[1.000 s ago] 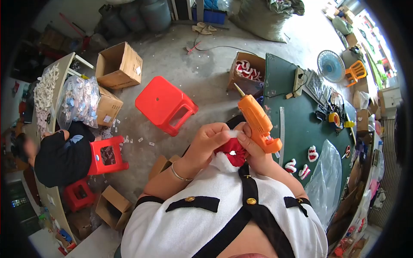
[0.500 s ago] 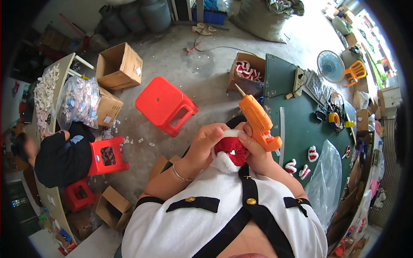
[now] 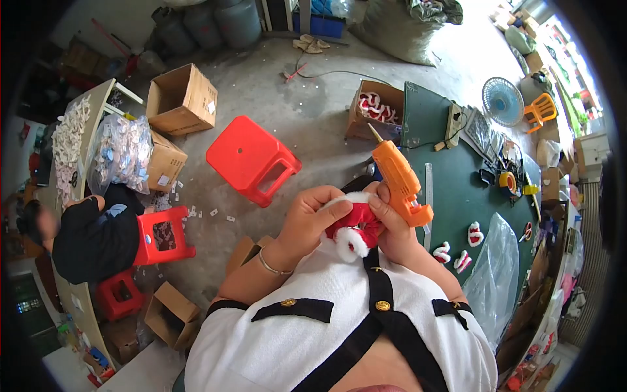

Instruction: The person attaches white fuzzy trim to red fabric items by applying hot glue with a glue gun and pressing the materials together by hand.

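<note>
In front of my chest I hold a small red fabric piece with white fluffy trim (image 3: 356, 230). My left hand (image 3: 312, 219) pinches its left side, thumb lying over the trim. The thumb and fingers of my right hand (image 3: 395, 228) are closed on its upper right edge. An orange glue gun (image 3: 400, 181) is also tucked in my right hand, its nozzle pointing up and away. On the green table to the right lie similar red-and-white trimmed pieces (image 3: 475, 234).
The green table (image 3: 434, 189) carries a metal ruler (image 3: 428, 196), a plastic bag (image 3: 493, 274), scissors (image 3: 526, 230) and tape (image 3: 507, 180). A box of red-and-white pieces (image 3: 375, 108) stands beyond it. A red stool (image 3: 245, 153) is ahead; another person (image 3: 98, 235) sits at left.
The trimmed piece has turned in my hands, and its lower white trim now curls into a rounded loop. The glue gun has shifted slightly right with my right hand.
</note>
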Available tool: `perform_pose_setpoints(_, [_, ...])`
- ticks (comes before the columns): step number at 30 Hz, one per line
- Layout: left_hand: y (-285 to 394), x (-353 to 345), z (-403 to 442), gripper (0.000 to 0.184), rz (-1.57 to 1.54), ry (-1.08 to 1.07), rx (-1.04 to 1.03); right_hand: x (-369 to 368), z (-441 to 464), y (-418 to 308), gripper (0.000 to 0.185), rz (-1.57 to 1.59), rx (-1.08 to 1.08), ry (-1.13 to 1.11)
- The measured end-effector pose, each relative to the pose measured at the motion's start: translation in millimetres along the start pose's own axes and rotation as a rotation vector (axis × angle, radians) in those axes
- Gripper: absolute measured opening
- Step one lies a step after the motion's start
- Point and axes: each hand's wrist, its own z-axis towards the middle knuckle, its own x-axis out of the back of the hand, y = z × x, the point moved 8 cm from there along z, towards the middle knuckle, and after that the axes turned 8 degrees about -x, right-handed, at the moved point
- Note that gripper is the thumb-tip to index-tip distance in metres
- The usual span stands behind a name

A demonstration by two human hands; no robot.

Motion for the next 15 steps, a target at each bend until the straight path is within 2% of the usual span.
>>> perform_pose_setpoints(7, [4.7, 5.9, 0.4, 0.019, 0.191, 0.010, -0.064, 0.7, 1.3, -0.6, 0.020, 0.065, 0.030, -0.008])
perform_pose_setpoints(11, [10.2, 1.6, 2.1, 0.016, 0.071, 0.033, 0.010, 7.0, -1.5, 0.3, 0.020, -0.108, 0.009, 0.043])
perform_pose_setpoints(14, [4.5, -4.2, 1.0, 0.010, 0.345, -0.087, 0.141, -2.2, -2.4, -7.8, 0.019, -0.381, 0.131, 0.010])
perform_pose_setpoints(15, [2.3, -3.3, 1.0, 0.010, 0.344, -0.088, 0.143, -1.3, -2.7, -7.6, 0.019, -0.380, 0.130, 0.012])
